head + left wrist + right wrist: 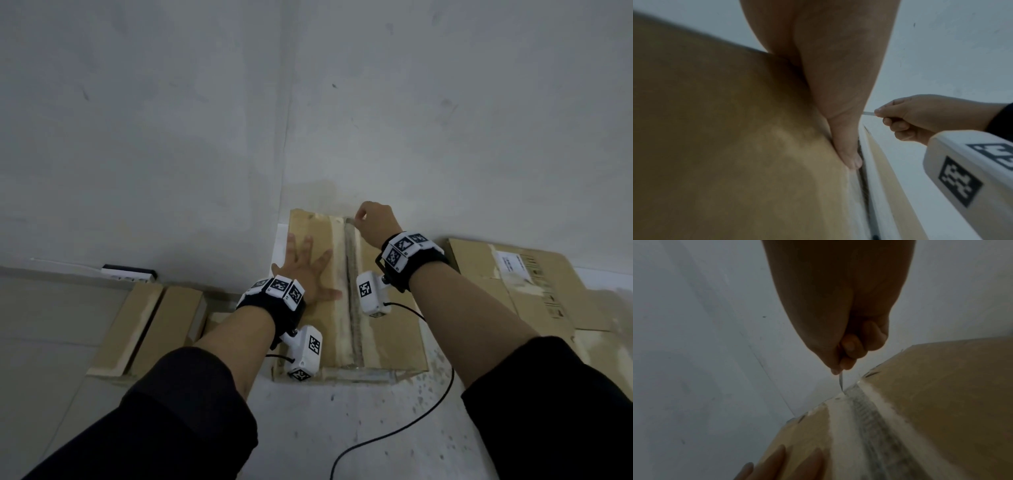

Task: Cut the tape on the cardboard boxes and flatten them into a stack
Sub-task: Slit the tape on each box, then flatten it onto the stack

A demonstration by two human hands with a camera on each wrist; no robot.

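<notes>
Cable (404, 428) was seen trailing across the floor (376, 445) nearest the camera. Beyond it, a taped cardboard box (387, 329) was set on the floor against the wall (205, 102). The left hand (305, 270) was pressed flat on its top, fingers spread. At the seam's far end, a thin blade (841, 382) was pinched in the right hand (376, 222), its tip touching the tape (352, 291). Flattened cardboard (534, 284) was laid to the right.

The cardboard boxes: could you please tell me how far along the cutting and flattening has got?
Done: flattened cardboard already lies on the floor to the right. In hand: the left hand presses flat on the middle box while the right hand pinches a thin blade, its tip at the far end of the taped seam. Left: slitting this seam, flattening this box, and the box on the left.
</notes>
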